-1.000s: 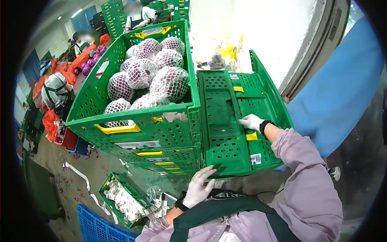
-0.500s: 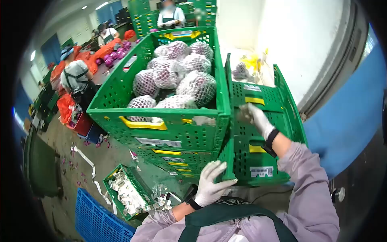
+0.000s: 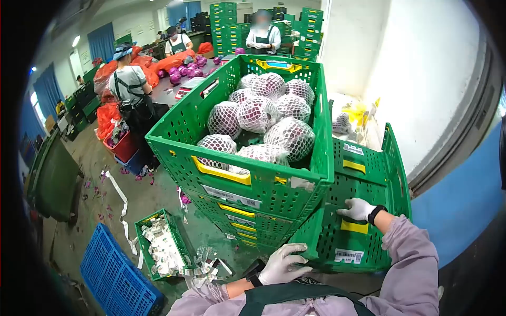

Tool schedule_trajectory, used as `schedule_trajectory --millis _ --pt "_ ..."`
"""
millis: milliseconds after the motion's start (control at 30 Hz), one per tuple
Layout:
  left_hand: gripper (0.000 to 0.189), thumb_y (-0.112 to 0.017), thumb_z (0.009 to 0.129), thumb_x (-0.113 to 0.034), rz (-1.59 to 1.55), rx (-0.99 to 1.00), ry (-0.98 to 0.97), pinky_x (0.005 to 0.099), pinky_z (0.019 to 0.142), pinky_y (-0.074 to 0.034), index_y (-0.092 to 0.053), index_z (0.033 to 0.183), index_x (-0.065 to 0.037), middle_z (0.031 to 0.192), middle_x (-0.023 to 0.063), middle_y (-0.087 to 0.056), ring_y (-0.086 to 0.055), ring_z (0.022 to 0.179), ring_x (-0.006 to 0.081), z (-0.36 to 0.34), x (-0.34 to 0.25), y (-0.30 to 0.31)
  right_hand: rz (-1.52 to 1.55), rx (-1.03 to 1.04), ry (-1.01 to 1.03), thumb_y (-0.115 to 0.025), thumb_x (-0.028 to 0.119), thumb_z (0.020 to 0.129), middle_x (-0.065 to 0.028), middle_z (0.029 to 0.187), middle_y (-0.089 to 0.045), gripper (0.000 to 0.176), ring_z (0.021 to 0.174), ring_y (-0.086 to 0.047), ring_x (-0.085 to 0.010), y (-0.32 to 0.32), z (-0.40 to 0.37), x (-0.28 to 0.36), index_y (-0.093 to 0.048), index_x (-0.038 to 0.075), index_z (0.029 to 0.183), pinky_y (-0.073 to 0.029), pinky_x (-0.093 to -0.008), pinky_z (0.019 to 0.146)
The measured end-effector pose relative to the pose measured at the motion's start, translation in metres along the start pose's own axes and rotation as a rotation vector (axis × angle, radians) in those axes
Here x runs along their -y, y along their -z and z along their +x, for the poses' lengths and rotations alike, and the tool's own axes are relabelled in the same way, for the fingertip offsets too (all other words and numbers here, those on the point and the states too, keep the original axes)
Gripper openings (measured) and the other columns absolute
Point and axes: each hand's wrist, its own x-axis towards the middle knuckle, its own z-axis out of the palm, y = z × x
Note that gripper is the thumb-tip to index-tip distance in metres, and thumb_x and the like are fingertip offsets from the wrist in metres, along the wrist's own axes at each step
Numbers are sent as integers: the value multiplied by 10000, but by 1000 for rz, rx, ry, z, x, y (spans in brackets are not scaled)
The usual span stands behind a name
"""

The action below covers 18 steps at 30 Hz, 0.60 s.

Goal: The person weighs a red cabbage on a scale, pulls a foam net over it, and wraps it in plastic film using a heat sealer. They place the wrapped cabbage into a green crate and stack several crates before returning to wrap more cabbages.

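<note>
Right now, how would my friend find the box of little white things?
Find the tall stack of green crates. On the floor to its left, beside the blue plastic grid, sits a small green box. It's packed with little white pieces, while the stack's top crate holds purple balls in nets.

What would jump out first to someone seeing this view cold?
Probably the tall green crate in the middle, atop a stack, filled with purple produce in white netting. Next, perhaps, the gloved hands: the left at the near edge of the green crate beside the stack, the right over its yellow handle.
</note>
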Motion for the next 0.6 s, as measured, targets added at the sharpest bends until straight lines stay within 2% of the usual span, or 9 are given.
schedule_trajectory --millis 67,133,167,233,300,433,467,533,600 --pt "357 -823 679 -80 19 -24 -6 374 799 -522 -516 861 -83 1088 131 -554 -610 1028 317 1 6 -5 24 94 -28 -556 583 844 -239 1066 -642 660 1013 -607 -375 1 4 0 -609 6 1160 -467 -387 900" --pt "456 -840 647 -82 -117 -152 220 372 789 -526 -481 926 -64 1060 151 -571 -613 1017 321 2 9 -8 54 153 -64 -535 615 840 -250 1188 -591 770 1117 -563 -371 -4 11 -18 -533 -31 1258 -436 -378 962" --pt "531 -843 637 -104 -25 -130 207 373 786 -531 -452 992 -46 1011 158 -595 -630 993 316 1 7 -7 30 180 -73 -524 643 827 -252 1251 -548 830 1173 -523 -366 -1 3 -21 -495 -46 1289 -407 -374 998" --pt "516 -837 644 -114 14 -98 249 366 783 -535 -458 988 -45 1002 160 -606 -640 977 305 5 0 -3 -71 281 -167 -471 743 776 -243 1386 -436 978 1296 -419 -345 3 -7 -43 -423 -41 1357 -331 -363 1076" --pt "491 -822 663 -144 63 -57 313 337 784 -544 -485 1002 -33 1025 161 -621 -664 941 268 6 -3 0 -261 363 -233 -425 822 721 -248 1383 -437 1064 1298 -420 -341 2 -14 -95 -441 -36 1349 -334 -372 1075" --pt "499 -830 677 -167 70 33 348 315 808 -537 -523 1048 -34 1073 127 -624 -657 963 242 7 -4 5 -167 71 -240 -515 796 694 -261 1250 -552 1013 1183 -523 -373 12 -55 -115 -560 -64 1227 -400 -372 1020" --pt "499 -830 677 -167 70 38 345 315 808 -537 -523 1048 -34 1073 127 -624 -657 963 242 9 -4 6 -204 -44 -158 -528 785 692 -262 1090 -633 934 1041 -608 -372 15 -68 -119 -646 -45 1104 -467 -391 927" --pt "499 -824 704 -192 5 49 401 327 866 -513 -523 1072 -41 1115 127 -611 -629 1024 239 9 -6 9 -256 37 -172 -547 780 680 -239 883 -673 862 865 -654 -368 60 -127 -53 -697 -28 940 -512 -408 807" --pt "564 -815 717 -194 4 129 413 345 942 -466 -500 1161 -46 1191 139 -553 -566 1114 251 9 -5 14 -386 115 -13 -539 774 692 -206 741 -661 808 759 -659 -357 67 -186 -6 -702 -9 806 -522 -414 717"
